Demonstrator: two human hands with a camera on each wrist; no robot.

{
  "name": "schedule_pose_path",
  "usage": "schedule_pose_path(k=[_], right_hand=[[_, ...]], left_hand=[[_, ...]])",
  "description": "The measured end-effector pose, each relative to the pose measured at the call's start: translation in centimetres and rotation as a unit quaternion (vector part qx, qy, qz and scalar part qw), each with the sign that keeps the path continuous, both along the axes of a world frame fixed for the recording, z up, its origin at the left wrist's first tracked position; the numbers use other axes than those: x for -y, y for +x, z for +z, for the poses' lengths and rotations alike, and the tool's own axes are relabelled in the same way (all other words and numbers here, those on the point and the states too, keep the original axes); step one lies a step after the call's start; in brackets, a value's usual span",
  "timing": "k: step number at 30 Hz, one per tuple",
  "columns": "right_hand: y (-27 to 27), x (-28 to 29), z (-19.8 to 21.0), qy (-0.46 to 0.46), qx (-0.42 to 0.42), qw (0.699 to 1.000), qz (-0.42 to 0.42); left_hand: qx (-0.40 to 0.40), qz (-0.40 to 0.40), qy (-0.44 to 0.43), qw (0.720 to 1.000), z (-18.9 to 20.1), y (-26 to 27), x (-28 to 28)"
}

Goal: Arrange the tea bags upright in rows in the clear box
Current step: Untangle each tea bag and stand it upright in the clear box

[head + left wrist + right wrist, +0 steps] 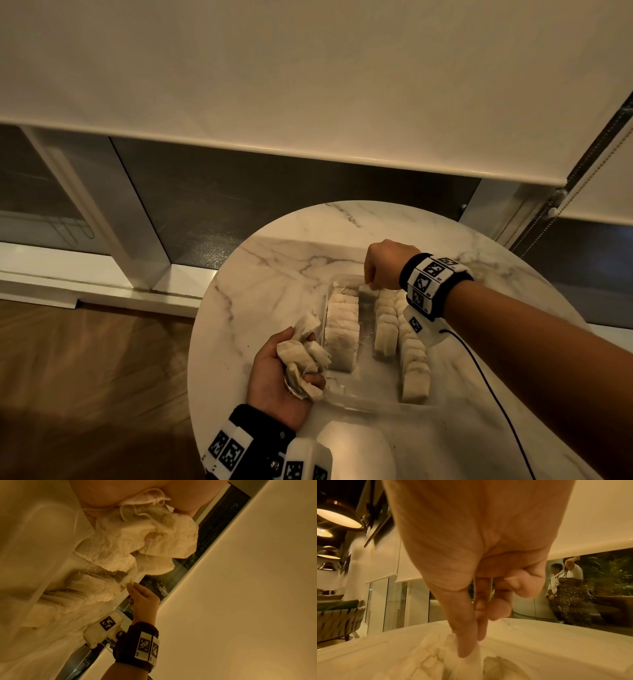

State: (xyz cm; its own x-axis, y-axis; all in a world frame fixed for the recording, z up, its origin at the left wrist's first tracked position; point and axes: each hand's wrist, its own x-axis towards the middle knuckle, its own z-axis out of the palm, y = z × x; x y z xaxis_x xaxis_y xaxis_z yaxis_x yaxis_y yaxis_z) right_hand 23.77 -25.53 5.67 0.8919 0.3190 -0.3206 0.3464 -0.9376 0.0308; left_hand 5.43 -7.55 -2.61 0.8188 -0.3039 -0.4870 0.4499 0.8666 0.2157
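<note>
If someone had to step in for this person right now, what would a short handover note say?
Left hand: holds a loose bunch of tea bags beside the clear box.
Right hand: pinches one tea bag at the box's far end.
Done: three rows stand upright in the box on the marble table.
Left: seat the pinched bag, then stand up the left hand's bunch.
</note>
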Motion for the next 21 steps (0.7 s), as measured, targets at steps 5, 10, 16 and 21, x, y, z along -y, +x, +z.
schedule_pose_path(k=[5, 10, 16, 21], right_hand=[[0.0, -0.9, -0.2, -0.033, 0.025, 0.999, 0.013], [-0.1, -1.5, -0.5, -0.063, 0.047, 0.997, 0.016], [-0.3, -1.4, -0.4, -0.055, 0.071, 0.996, 0.001], [-0.4, -0.8, -0.3, -0.032, 0.068, 0.996, -0.037]], left_hand=[[-0.005, -0.002, -0.004, 1.0, -0.2, 0.1, -0.1], [-0.003, -0.002, -0.01, 1.0, -0.4, 0.1, -0.2], [-0.007, -0.002, -0.002, 1.0, -0.5, 0.0, -0.2], [-0.004, -0.002, -0.005, 1.0, -0.4, -0.1, -0.3]])
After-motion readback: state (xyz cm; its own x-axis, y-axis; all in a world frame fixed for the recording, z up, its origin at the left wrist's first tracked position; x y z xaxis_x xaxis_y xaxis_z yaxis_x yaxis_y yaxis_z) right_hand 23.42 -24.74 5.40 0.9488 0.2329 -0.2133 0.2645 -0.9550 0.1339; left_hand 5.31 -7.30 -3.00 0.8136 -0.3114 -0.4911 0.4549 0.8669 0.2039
